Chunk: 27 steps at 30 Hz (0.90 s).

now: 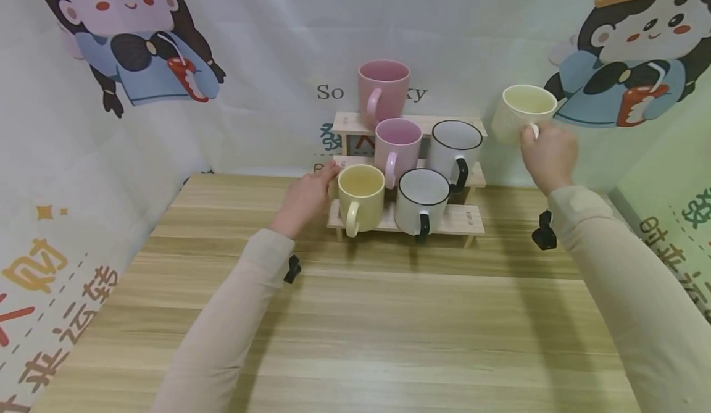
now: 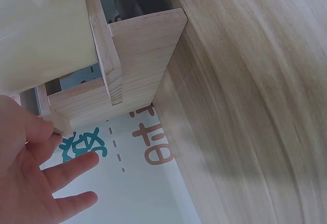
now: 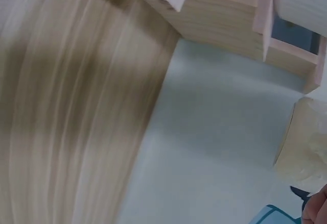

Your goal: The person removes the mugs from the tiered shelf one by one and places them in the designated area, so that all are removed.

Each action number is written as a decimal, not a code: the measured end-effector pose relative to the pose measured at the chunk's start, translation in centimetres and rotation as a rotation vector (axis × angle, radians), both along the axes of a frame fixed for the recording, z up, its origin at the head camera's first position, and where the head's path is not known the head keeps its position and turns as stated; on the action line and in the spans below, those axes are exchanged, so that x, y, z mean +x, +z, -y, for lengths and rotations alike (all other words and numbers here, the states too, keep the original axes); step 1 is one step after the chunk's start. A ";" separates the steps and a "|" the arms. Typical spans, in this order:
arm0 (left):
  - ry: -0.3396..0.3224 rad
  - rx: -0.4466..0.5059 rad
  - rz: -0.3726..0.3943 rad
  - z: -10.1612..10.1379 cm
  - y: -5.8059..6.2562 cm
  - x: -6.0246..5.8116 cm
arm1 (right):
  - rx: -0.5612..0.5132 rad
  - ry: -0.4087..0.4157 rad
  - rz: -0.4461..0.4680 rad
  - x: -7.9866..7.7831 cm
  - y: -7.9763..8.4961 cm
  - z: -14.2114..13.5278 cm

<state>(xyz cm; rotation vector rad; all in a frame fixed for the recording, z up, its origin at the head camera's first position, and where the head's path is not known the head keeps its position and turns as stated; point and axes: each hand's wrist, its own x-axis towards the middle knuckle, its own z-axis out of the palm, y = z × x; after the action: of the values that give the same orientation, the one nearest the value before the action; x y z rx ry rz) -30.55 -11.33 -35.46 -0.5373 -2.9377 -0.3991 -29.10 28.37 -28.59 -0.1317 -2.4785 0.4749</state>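
My right hand [image 1: 552, 154] grips a pale yellow mug [image 1: 513, 120] by its handle, in the air to the right of the rack's top shelf. In the right wrist view only part of this mug [image 3: 305, 145] and a few fingers [image 3: 317, 208] show. At the left end of the three-step wooden rack [image 1: 469, 218], my left hand [image 1: 307, 198] pinches the middle shelf between thumb and forefinger, the other fingers spread. A yellow mug [image 1: 371, 200] and a white mug [image 1: 416, 212] stand on the bottom step. A pink mug [image 1: 408, 144] and another white mug [image 1: 447, 154] occupy the middle step.
Another pink mug [image 1: 383, 92] sits at the left of the top step. The rack stands on a wood-grain table [image 1: 355, 326] against a printed cloth backdrop [image 1: 266, 42]. Cloth walls also rise at the left and right sides.
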 end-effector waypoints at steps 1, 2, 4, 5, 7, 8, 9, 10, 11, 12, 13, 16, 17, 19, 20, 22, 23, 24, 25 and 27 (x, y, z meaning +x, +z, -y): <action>0.003 -0.001 0.005 0.1 0.1 0.0 | 0.007 0.008 0.009 0.0 -0.2 -0.1; 0.003 0.001 0.007 0.1 0.1 0.1 | 0.014 0.019 0.017 0.0 -0.4 -0.2; 0.005 0.012 0.018 0.2 0.2 0.1 | 0.032 0.042 0.025 0.0 -1.0 -0.3; 0.004 0.017 0.022 0.2 0.3 0.2 | 0.043 0.053 0.026 0.1 -1.3 -0.4; -0.001 0.025 0.031 0.2 0.4 0.3 | 0.057 0.067 0.029 0.3 -2.1 -0.6; -0.004 0.028 0.036 0.2 0.4 0.4 | 0.059 0.073 0.031 0.4 -2.5 -0.6; -0.006 0.029 0.041 0.2 0.4 0.4 | 0.060 0.076 0.039 0.5 -2.9 -0.7; -0.006 0.030 0.046 0.1 0.4 0.4 | 0.063 0.078 0.051 0.6 -3.3 -0.8; -0.007 0.026 0.047 0.1 0.3 0.5 | 0.063 0.077 0.061 0.7 -3.7 -0.8; -0.005 0.025 0.049 0.2 0.3 0.5 | 0.062 0.076 0.072 0.8 -4.0 -0.9; -0.004 0.026 0.051 0.1 0.2 0.5 | 0.061 0.073 0.087 0.9 -4.4 -1.0; -0.004 0.026 0.038 0.1 0.1 0.5 | 0.067 0.082 0.124 1.0 -5.4 -1.2; -0.006 0.027 0.031 0.1 0.1 0.5 | 0.074 0.088 0.139 1.0 -5.7 -1.2; -0.008 0.028 0.023 0.1 0.1 0.6 | 0.085 0.098 0.190 1.0 -6.2 -1.3; -0.010 0.027 0.019 0.1 0.1 0.6 | 0.085 0.103 0.217 1.0 -6.4 -1.3; -0.010 0.024 0.016 0.2 0.2 0.7 | 0.087 0.113 0.266 1.0 -6.8 -1.3; -0.010 0.025 0.015 0.2 0.2 0.7 | 0.086 0.113 0.284 1.0 -7.0 -1.3; -0.011 0.025 0.015 0.1 0.2 0.8 | 0.084 0.115 0.296 1.0 -7.1 -1.2; -0.012 0.025 0.014 0.1 0.2 0.8 | 0.083 0.118 0.305 1.0 -7.3 -1.2; -0.011 0.026 0.017 0.1 0.2 0.8 | 0.090 0.122 0.320 1.0 -7.5 -1.1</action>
<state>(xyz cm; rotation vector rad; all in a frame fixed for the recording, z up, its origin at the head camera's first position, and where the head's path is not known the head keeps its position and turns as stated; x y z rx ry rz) -29.77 -11.44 -35.23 -0.5502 -2.9423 -0.4444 -28.14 29.50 -36.08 -0.0209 -2.8292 0.4189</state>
